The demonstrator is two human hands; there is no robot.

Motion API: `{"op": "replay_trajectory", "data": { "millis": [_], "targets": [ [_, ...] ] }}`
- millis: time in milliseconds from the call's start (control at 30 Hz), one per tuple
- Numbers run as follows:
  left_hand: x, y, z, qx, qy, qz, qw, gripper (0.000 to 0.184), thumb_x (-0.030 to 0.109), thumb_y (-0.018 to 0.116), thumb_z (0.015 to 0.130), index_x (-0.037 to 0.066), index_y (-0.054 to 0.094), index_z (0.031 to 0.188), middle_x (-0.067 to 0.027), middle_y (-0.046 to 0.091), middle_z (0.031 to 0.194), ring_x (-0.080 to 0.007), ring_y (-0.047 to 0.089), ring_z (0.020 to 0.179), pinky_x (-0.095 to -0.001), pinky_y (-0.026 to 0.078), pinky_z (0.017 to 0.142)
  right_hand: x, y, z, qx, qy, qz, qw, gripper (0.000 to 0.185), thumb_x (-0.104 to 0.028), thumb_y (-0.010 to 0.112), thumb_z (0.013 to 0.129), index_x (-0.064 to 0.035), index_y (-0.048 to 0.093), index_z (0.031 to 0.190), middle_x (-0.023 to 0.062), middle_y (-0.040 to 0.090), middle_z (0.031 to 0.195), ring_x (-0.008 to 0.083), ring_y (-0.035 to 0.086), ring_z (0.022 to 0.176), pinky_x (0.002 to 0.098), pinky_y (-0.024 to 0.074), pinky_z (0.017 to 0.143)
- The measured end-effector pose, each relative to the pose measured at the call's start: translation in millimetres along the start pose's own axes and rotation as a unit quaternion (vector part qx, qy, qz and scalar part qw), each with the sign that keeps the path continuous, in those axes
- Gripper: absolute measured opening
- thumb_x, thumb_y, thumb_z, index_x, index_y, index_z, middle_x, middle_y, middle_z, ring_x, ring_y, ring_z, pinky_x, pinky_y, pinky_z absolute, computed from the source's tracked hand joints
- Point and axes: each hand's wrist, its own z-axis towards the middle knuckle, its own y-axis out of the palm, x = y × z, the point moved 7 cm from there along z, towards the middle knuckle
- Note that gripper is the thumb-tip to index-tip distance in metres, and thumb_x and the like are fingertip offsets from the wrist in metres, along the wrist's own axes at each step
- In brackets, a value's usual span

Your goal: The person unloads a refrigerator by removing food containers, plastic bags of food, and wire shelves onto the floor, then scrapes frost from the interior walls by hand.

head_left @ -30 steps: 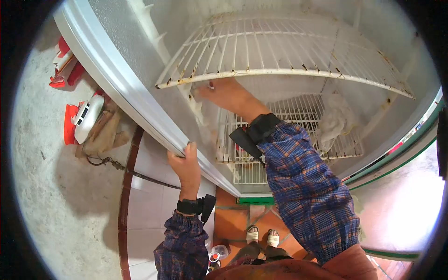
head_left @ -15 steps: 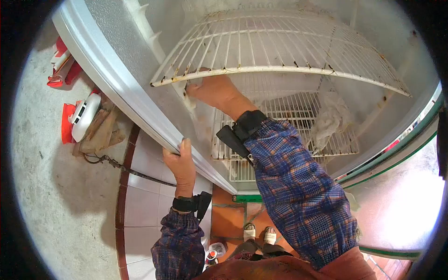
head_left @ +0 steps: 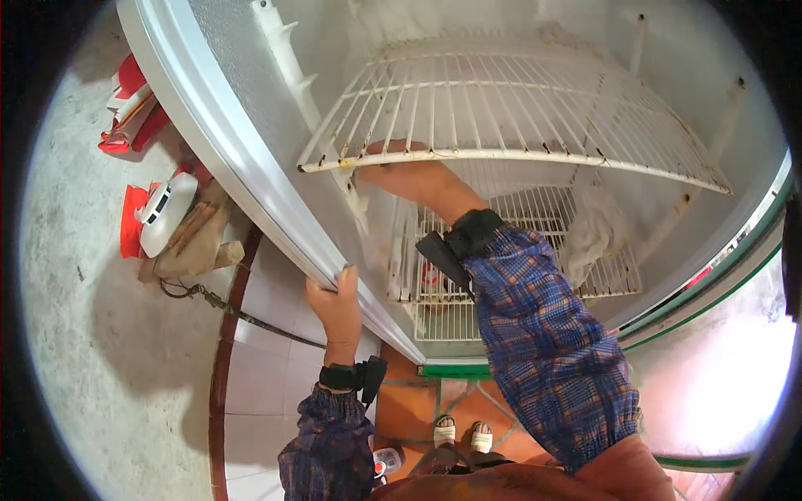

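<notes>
My left hand [head_left: 336, 305] is closed round the pale front edge [head_left: 276, 225] of a refrigerator cabinet's left side, thumb on the near face. Inside the cabinet, my right hand [head_left: 418, 179] reaches under the left front of the upper white wire shelf [head_left: 518, 156], close to the left inner wall. Its fingers are hidden by the shelf's front bar and the hand itself, so whether they hold anything does not show. Rust-brown spots mark the shelf wires. Crumpled whitish plastic [head_left: 595, 234] rests on the lower wire shelf [head_left: 614, 288].
At left on the concrete lie a red-and-white object [head_left: 157, 219], wood pieces [head_left: 196, 242] and a dark cord [head_left: 251, 317]. A glass door [head_left: 710, 367] with green trim stands at right. Sandalled feet [head_left: 445, 430] are on orange tiles, near a clear plastic container [head_left: 388, 459].
The camera view has shifted, so the cabinet and both hands appear slightly further right and lower. Something red now shows through the lower shelf. My left hand keeps its grip.
</notes>
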Motion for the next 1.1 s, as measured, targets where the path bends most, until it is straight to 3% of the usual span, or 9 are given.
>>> {"op": "replay_trajectory", "data": {
  "millis": [167,233,467,600,800,933,967,1000,1100],
  "targets": [
    [-10.5,-3.2,-0.1,0.004,-0.022,-0.005,1.0,0.024,0.013,0.064,0.08,-0.006,0.053,0.089,-0.0085,0.056,0.084,-0.0173,0.052,0.076,-0.0339,0.044,0.068,3.2,6.7,4.1,0.061,-0.103,-0.078,0.99,0.025,-0.024,0.051,0.081,-0.0057,0.068,0.087,0.0149,0.067,0.091,0.0337,0.065,0.084,0.0406,0.0529,0.075],
    [-16.9,-5.6,0.0,0.005,-0.037,-0.014,0.999,0.024,0.008,0.067,0.076,-0.006,0.054,0.091,-0.0088,0.058,0.086,-0.0172,0.054,0.076,-0.0328,0.047,0.069,-7.3,16.9,1.6,0.081,-0.206,-0.267,0.938,0.016,-0.02,0.056,0.083,-0.0074,0.064,0.086,0.014,0.064,0.087,0.0307,0.065,0.078,0.043,0.0527,0.065],
    [-6.7,-4.7,-6.5,-0.001,-0.02,0.042,0.999,0.019,0.01,0.062,0.079,-0.006,0.053,0.084,-0.008,0.056,0.082,-0.017,0.051,0.074,-0.0339,0.044,0.066,32.7,33.5,1.9,0.176,-0.066,-0.225,0.956,0.014,-0.009,0.057,0.08,-0.0072,0.062,0.093,0.0154,0.064,0.084,0.0325,0.065,0.076,0.0449,0.0523,0.061],
    [-5.9,-0.5,2.3,0.001,0.009,0.001,1.0,0.018,0.011,0.056,0.082,-0.006,0.051,0.083,-0.0072,0.053,0.079,-0.0168,0.047,0.072,-0.0348,0.042,0.065,66.9,17.9,11.9,0.18,0.021,0.011,0.983,0.018,-0.007,0.059,0.08,-0.0045,0.059,0.098,0.0171,0.064,0.082,0.0339,0.065,0.077,0.0409,0.0505,0.065],
    [-13.1,-5.0,-2.1,0.013,-0.02,0.022,0.999,0.019,0.01,0.059,0.078,-0.007,0.052,0.085,-0.0082,0.056,0.08,-0.0172,0.051,0.072,-0.0345,0.044,0.066,45.4,13.5,-7.7,0.015,0.087,0.304,0.949,0.045,-0.019,0.065,0.081,-0.0033,0.053,0.121,0.0106,0.066,0.088,0.0186,0.063,0.073,0.0296,0.0504,0.062],
    [-5.2,-3.6,-1.2,-0.008,-0.026,0.046,0.999,0.027,0.016,0.057,0.082,-0.009,0.052,0.088,-0.012,0.055,0.082,-0.0208,0.05,0.076,-0.0379,0.043,0.07,20.7,8.7,-5.1,0.002,0.075,0.15,0.986,0.059,-0.033,0.068,0.078,-0.0048,0.05,0.126,0.0108,0.064,0.095,0.0152,0.059,0.072,0.0282,0.049,0.06],
    [-5.0,-3.5,-1.7,-0.009,-0.026,0.045,0.999,0.027,0.016,0.057,0.082,-0.009,0.052,0.088,-0.012,0.055,0.082,-0.0208,0.05,0.076,-0.0379,0.043,0.07,10.0,-3.3,-12.0,0.036,0.06,0.135,0.988,0.037,-0.042,0.064,0.077,-0.0098,0.07,0.093,0.0162,0.068,0.087,0.0265,0.067,0.083,0.0354,0.0527,0.073],
    [-3.8,-3.5,-1.7,-0.005,-0.012,0.048,0.999,0.027,0.017,0.058,0.082,-0.009,0.052,0.087,-0.0123,0.055,0.083,-0.0211,0.05,0.077,-0.038,0.043,0.07,13.7,-3.8,-11.4,0.036,0.06,0.135,0.988,0.037,-0.042,0.064,0.077,-0.0098,0.07,0.093,0.0162,0.068,0.087,0.0265,0.067,0.083,0.0354,0.0527,0.073],
    [-8.1,-6.0,0.5,0.015,0.002,0.057,0.998,0.023,0.012,0.061,0.079,-0.009,0.054,0.085,-0.0116,0.058,0.081,-0.0198,0.053,0.074,-0.0362,0.045,0.067,14.5,2.1,-10.9,-0.029,0.083,0.242,0.966,0.071,-0.044,0.071,0.072,-0.0051,0.049,0.128,0.0108,0.061,0.09,0.017,0.057,0.072,0.0294,0.0472,0.061]
  ]
}}
